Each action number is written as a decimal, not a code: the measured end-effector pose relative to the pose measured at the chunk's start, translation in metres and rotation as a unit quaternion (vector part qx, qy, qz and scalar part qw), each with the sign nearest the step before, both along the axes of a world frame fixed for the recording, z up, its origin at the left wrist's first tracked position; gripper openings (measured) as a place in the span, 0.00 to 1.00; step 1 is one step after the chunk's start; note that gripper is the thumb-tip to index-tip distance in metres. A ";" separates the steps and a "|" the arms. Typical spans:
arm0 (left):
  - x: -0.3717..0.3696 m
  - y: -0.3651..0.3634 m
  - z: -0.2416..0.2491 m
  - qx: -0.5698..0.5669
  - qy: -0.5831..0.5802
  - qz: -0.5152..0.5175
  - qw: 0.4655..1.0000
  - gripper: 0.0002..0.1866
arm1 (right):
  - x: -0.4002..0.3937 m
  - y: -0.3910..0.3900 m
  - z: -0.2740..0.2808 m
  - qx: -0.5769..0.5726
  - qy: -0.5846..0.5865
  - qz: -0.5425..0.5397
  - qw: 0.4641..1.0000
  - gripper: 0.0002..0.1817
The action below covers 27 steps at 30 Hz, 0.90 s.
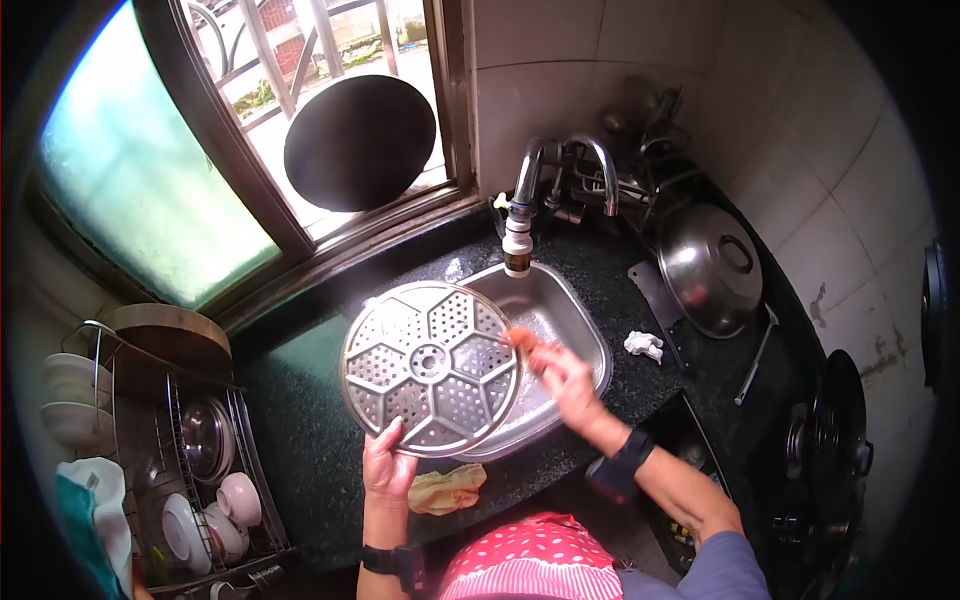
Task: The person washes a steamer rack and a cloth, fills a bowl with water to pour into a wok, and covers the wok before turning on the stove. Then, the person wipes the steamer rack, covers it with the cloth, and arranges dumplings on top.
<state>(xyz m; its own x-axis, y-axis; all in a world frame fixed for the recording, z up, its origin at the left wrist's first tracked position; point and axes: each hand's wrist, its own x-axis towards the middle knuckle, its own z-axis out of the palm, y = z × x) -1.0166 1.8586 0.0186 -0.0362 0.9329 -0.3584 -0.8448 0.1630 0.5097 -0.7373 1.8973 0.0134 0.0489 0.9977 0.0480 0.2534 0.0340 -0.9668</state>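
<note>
1 round silver perforated metal plate (428,363), over the left side of 1 steel sink (603,372). We list: left hand (388,470), fingers pinching its near rim; right hand (568,385), nearer its right edge, fingers gripping 1 small orange pad (519,338).

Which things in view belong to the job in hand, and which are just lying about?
In use, apparently:
perforated metal disc, in left hand
what looks like an orange scrubber, in right hand
sink

Likely lying about:
yellow cloth
white wad
domed lid
knife
</note>
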 end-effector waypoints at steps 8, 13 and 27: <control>-0.005 -0.007 -0.035 -0.016 -0.035 -0.100 0.994 0.28 | -0.001 0.030 0.029 -0.238 0.512 0.038 0.824 0.22; -0.011 -0.005 0.003 -0.045 0.242 -0.067 0.967 0.49 | -0.050 0.026 0.074 0.093 0.189 0.085 0.974 0.18; -0.015 -0.018 0.027 0.051 -0.075 -0.091 0.992 0.32 | -0.123 -0.004 0.054 0.311 -0.263 0.437 0.802 0.29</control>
